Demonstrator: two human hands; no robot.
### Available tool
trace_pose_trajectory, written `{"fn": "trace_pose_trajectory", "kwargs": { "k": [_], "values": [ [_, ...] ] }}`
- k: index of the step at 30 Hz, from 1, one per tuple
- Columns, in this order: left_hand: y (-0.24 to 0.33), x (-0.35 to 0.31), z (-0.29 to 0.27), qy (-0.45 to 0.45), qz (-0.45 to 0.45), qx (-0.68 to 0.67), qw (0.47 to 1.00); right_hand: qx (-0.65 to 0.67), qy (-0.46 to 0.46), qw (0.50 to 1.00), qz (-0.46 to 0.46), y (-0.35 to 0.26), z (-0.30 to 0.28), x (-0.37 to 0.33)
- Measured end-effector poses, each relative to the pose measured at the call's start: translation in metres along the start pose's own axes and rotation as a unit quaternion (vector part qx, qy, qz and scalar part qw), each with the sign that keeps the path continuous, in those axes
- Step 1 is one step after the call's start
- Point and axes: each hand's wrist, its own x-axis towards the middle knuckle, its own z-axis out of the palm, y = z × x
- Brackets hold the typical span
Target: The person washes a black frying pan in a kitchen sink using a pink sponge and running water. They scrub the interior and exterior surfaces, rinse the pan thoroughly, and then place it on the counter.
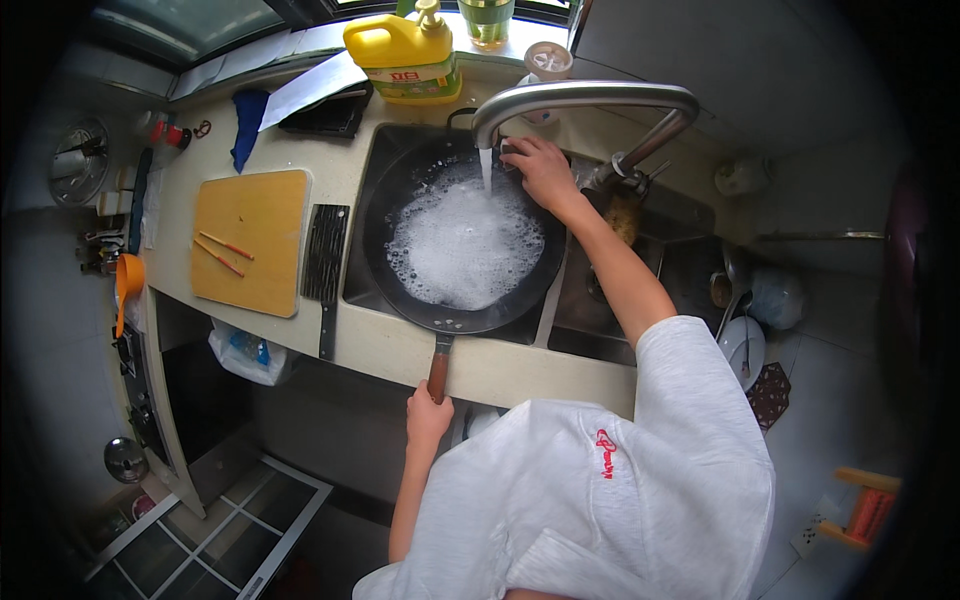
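Observation:
A large dark wok (385, 262) rests over the sink (357, 275), filled with white soapy foam (465, 245). My left hand (430, 412) is wrapped round its brown wooden handle (438, 372) at the counter's front edge. Water (486, 172) runs from the curved metal faucet (600, 95) into the foam. Just right of that stream, my right hand (543, 172) is at the wok's far right rim, its fingers curled. Something small and pale shows at the fingertips, too hidden to name.
Left of the sink lie a black-bladed cleaver (326, 255) and a wooden cutting board (250, 205) with two chopsticks (225, 247). Behind stand a yellow pump jug (405, 60) and a black tray (335, 112). A second basin (590, 325) and a white plate (742, 350) are at right.

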Motion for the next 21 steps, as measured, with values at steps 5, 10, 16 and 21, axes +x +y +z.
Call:
{"fn": "trace_pose_trajectory", "kwargs": {
  "k": [5, 10, 16, 21],
  "values": [
    [-0.001, 0.001, -0.001, 0.006, 0.015, 0.004, 1.0, 0.577, 0.171, 0.7, 0.385, -0.023, 0.013, 0.015],
    [-0.009, 0.003, -0.002, -0.026, 0.018, -0.023, 0.999, 0.847, -0.01, 0.353, 0.397, -0.047, 0.018, 0.019],
    [-0.007, -0.004, -0.005, -0.015, 0.04, -0.028, 0.999, 0.86, -0.05, 0.342, 0.376, -0.093, -0.006, 0.036],
    [-0.013, -0.002, -0.004, -0.022, 0.041, -0.018, 0.999, 0.867, -0.017, 0.349, 0.355, -0.096, 0.0, 0.035]
  ]
}}
